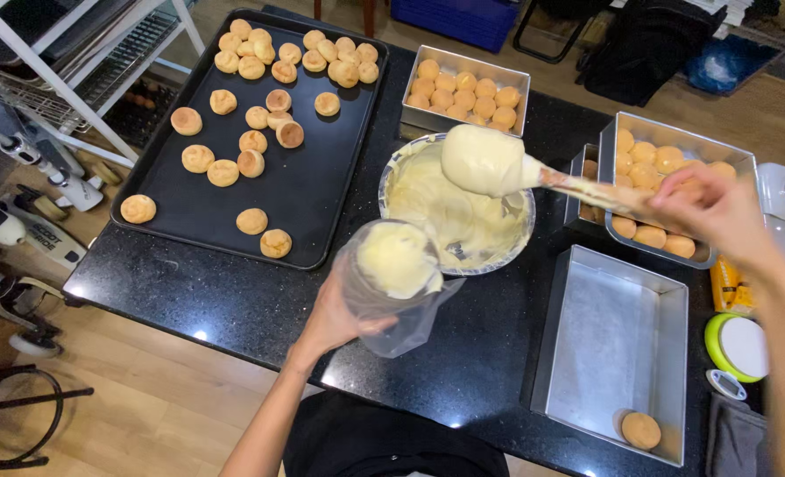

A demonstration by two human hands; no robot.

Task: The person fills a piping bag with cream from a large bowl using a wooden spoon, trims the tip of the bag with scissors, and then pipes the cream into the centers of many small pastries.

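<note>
A left hand (335,320) grips a cream-filled piping bag (392,283) beside the mixing bowl (401,163), while the right hand (715,212) clasps a loaded spatula (498,163) above it. The bag looks soft and slippery, best held around its folded cuff.

Bare black table (207,291) lies open along the near edge — farther back, a baking tray (322,190), mixing bowl (392,177) and metal tins (618,344) stand close together, leaving narrow gaps.
</note>
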